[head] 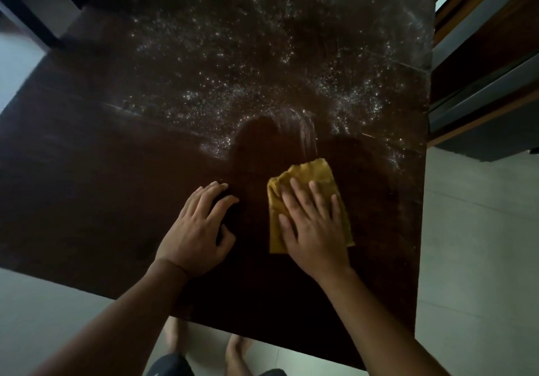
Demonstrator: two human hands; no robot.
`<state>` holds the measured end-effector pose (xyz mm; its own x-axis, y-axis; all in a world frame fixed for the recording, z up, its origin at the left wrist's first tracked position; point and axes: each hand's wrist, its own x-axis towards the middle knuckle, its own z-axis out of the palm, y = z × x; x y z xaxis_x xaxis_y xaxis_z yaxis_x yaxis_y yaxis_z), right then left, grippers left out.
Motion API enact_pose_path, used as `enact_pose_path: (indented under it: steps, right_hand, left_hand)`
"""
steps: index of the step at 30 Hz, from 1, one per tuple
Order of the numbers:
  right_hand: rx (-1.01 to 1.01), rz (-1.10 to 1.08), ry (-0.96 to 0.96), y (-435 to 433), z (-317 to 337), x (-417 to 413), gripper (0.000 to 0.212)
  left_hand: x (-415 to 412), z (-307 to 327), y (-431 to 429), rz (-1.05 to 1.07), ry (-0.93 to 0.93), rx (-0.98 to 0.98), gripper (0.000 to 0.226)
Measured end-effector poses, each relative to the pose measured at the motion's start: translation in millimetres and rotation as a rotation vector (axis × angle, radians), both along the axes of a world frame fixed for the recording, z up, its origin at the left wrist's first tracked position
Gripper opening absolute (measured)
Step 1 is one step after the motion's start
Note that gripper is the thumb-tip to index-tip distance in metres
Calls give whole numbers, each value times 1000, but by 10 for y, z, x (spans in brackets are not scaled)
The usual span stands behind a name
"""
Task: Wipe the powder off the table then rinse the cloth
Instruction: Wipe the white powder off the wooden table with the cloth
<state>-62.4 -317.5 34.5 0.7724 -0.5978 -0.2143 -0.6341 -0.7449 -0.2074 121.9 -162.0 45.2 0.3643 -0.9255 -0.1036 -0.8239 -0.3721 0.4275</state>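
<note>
Head view, single frame.

Item 1: dark brown, glossy rectangular table top (87, 200), smooth, possibly polished wood (we cannot tell the material for sure). It fills most of the frame.

Item 2: white granular powder (233, 90), scattered in fine specks and small clumps over the far half of the table, densest in a band across the middle. Just beyond the cloth we note a curved, streaked smear (297, 125) in the powder, with bare dark surface beneath it. The near half of the table shows no specks.

Item 3: mustard-yellow soft woven cloth (315, 174), folded into a rough rectangle with a rumpled left edge. It lies flat on the near-right part of the table, just below the smear.

Item 4: right hand (313, 230), palm down on top of the cloth, fingers extended and slightly spread, pressing it to the surface.

Item 5: left hand (198, 227), resting on the bare table just beside the cloth and not touching it, fingers slightly fanned and bent, tips on the surface.

Item 6: pale, matte tiled floor (466, 259) around the table; two bare feet (236, 349) show at the near edge.

Item 7: dark chair with wood-toned framing (481, 84), beside the table's right edge.
</note>
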Motion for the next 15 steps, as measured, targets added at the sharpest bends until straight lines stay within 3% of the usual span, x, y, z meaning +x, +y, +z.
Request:
enact_pose_path:
  steps: [3, 9, 11, 15]
  right_hand:
    - [-25, -89, 17, -370, -37, 36, 58]
    - [-29, -370, 27, -969, -72, 866, 60]
    - [-24, -292, 16, -913, -60, 995, 60]
    - [-3, 76, -3, -625, 6, 612, 59]
  left_hand:
    - [8, -20, 0, -5, 13, 4, 56]
    - [9, -44, 2, -13, -5, -5, 57]
    - [18, -40, 1, -15, 3, -6, 57]
    - [29, -32, 1, -23, 4, -10, 57]
